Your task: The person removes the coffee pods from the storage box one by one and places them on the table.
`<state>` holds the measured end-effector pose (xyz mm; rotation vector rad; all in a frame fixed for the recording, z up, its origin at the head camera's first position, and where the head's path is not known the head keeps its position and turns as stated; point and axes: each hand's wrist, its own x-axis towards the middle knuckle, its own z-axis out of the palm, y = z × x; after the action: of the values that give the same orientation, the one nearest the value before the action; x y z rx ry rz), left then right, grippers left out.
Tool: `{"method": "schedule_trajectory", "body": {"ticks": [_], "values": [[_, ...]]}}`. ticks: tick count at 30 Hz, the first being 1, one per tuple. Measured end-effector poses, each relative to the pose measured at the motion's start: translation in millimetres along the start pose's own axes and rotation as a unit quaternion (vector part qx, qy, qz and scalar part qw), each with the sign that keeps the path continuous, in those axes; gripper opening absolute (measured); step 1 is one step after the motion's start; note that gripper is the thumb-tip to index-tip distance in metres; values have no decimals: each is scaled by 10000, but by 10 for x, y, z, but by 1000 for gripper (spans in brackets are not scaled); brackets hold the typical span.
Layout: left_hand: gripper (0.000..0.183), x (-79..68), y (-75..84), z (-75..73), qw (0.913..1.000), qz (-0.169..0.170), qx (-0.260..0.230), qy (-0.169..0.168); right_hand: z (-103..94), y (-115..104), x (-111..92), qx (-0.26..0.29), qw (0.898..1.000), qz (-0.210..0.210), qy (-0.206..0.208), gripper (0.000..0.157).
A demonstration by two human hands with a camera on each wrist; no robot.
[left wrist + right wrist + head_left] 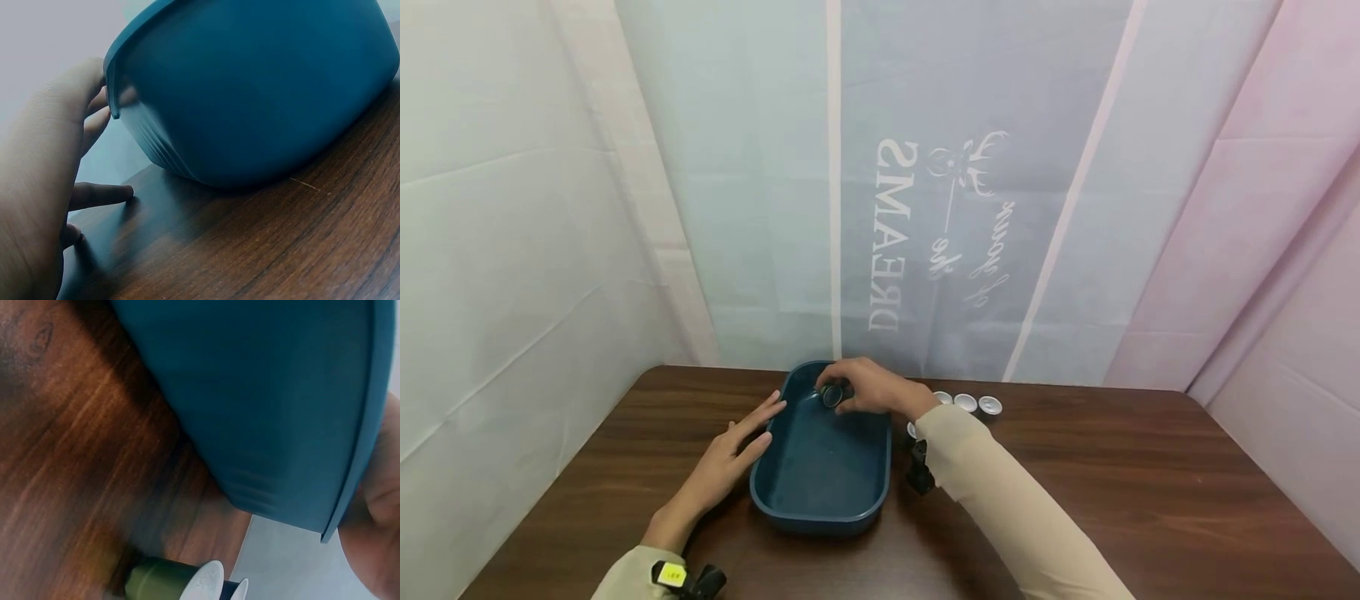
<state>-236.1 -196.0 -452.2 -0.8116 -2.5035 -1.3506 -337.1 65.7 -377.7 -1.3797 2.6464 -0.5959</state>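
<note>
A blue plastic basin (827, 508) stands on the wooden table. My right hand (876, 390) reaches over its right side and pinches a small dark coffee capsule (832, 396) inside the far end. The basin's rim hides part of that hand in the right wrist view. My left hand (722, 460) lies along the left side of the basin, fingers extended, fingertips at the rim. In the left wrist view, some fingers touch the rim while lower fingers (103, 195) reach down near the tabletop.
Several capsules with silvery lids (966, 403) stand right of the basin, partly behind my right wrist; one is a green capsule (159, 580). A printed cloth backdrop (760, 208) rises behind the table's far edge, with pale cloth at both sides.
</note>
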Motion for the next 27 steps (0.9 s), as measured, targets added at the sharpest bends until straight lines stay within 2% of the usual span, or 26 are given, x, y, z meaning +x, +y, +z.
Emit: {"method": "schedule_trajectory", "body": {"ticks": [1,10,22,27], "values": [[47,0,-48,9,10000,-7,27,4,-5,2,1,-2,10000,33,-26,44],[46,0,-65,12,9999,-28,123,31,-16,4,15,-39,9998,125,-160,40],[46,8,-42,17,9999,-30,119,27,2,37,51,-654,9974,42,-301,38],[46,7,-43,13,9999,-8,109,26,0,36,56,-670,9972,91,-335,37]]}}
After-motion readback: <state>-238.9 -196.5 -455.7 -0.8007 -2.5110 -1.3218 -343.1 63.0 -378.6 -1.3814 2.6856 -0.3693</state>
